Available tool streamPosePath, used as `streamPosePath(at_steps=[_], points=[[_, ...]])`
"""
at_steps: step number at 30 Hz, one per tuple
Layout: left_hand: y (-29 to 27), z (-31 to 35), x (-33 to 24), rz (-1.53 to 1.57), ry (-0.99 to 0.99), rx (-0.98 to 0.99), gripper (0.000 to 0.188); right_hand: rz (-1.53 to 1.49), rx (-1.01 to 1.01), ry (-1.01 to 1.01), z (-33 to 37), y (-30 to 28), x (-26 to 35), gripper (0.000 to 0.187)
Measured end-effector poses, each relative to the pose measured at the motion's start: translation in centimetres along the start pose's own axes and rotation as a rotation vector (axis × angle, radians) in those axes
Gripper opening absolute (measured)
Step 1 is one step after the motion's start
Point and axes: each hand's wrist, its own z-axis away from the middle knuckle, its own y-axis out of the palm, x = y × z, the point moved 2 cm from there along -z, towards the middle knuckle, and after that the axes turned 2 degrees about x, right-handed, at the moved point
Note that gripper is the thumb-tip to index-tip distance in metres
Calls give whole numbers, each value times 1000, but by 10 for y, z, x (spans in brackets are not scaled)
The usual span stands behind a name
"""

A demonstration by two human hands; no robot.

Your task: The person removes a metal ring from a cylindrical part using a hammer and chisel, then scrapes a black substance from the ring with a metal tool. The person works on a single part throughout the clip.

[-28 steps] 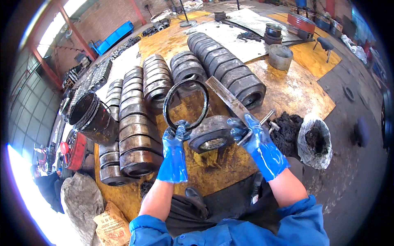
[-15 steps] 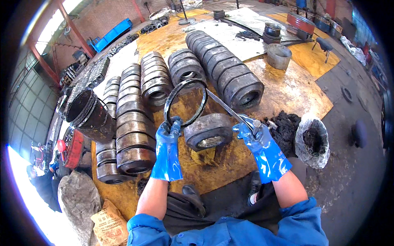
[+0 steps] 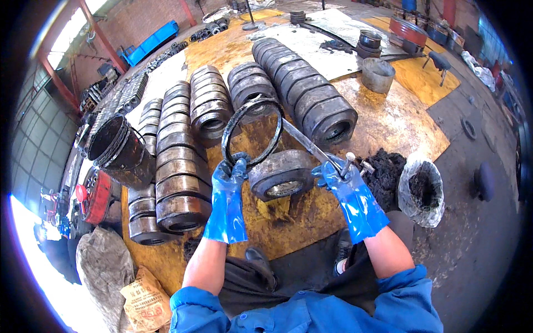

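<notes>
My left hand (image 3: 229, 186), in a blue rubber glove, pinches the lower edge of a greasy black ring (image 3: 227, 136) and holds it upright in the air. In my gloved right hand (image 3: 348, 191) is a long flat metal scraper bar (image 3: 305, 143), gripped near its end. A crosswise metal piece shows at the grip. The bar slants up and left, its tip at the ring's right side; whether they touch I cannot tell. Below and between my hands lies a thick, hollow steel roller (image 3: 282, 171) on its side, its open end toward me.
Beyond lie rows of similar rollers (image 3: 183, 183) on stained yellow sheeting (image 3: 383, 125). A black bucket (image 3: 119, 147) stands left, near a grey sack (image 3: 102, 258) and a paper bag (image 3: 145, 299). At right are dark greasy matter (image 3: 384, 175) and a lined container (image 3: 408, 202). A metal drum (image 3: 377, 76) stands farther back.
The ring has risen slightly and turned in my left hand, showing a rounder opening. My right hand has shifted slightly left with the scraper bar, and more of the crosswise piece shows.
</notes>
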Motion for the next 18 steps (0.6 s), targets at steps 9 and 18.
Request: streamPosePath(at_steps=[9, 18], points=[[-7, -10, 7, 98, 135, -110, 26, -598, 158, 557, 14, 51, -35, 39], [-9, -6, -3, -43, 126, -65, 25, -715, 131, 639, 2, 43, -16, 42]])
